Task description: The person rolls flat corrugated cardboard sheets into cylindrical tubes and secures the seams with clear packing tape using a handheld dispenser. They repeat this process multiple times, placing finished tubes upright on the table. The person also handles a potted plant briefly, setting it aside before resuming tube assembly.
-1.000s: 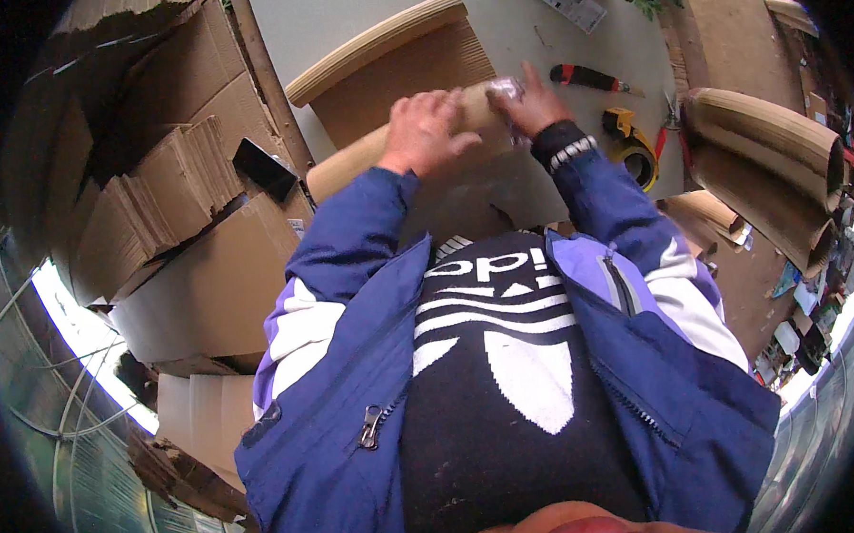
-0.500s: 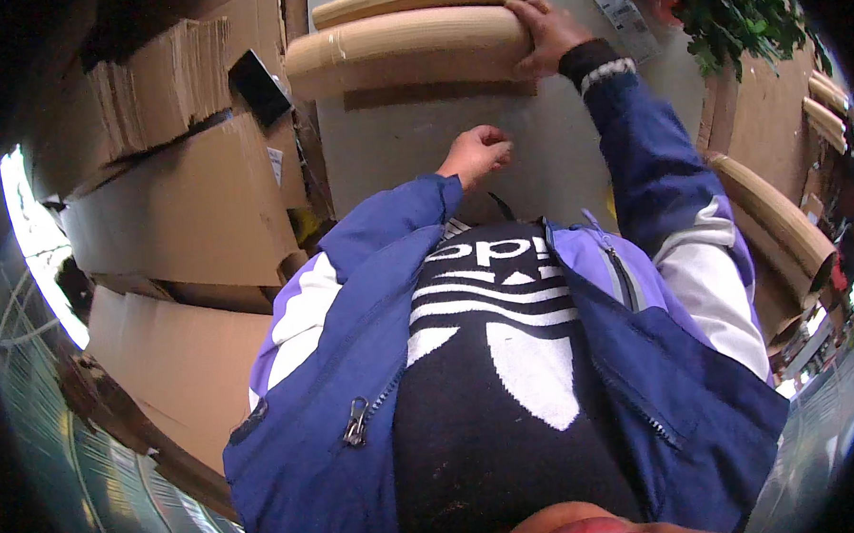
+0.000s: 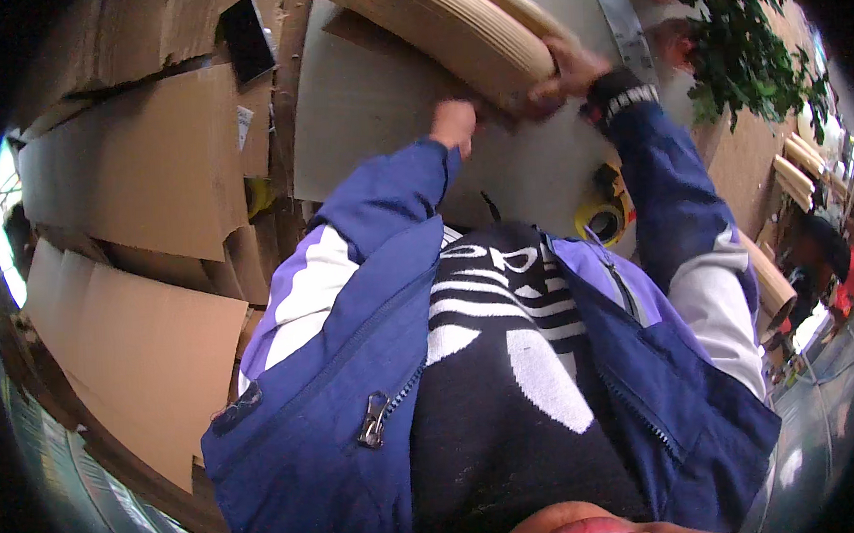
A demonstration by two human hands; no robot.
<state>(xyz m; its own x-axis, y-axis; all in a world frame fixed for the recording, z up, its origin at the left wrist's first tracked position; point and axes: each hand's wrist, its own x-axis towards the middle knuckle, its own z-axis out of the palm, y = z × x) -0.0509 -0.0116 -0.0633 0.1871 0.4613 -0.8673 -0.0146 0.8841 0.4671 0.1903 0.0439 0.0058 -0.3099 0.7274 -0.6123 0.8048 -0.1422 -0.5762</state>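
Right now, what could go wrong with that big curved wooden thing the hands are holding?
It might slip: the right hand grips the curved wooden piece at its rim, while the left hand only touches underneath. If it tips, it could perhaps pinch fingers or drop onto the grey sheet. Stepping back looks risky too: flattened cardboard and a yellow tape roll lie close by.

An open blue zip-up jacket [image 3: 357,403] with white and lilac sleeve panels covers a black white-printed shirt [image 3: 509,396]; a dark wristband [image 3: 620,94] circles the right wrist.
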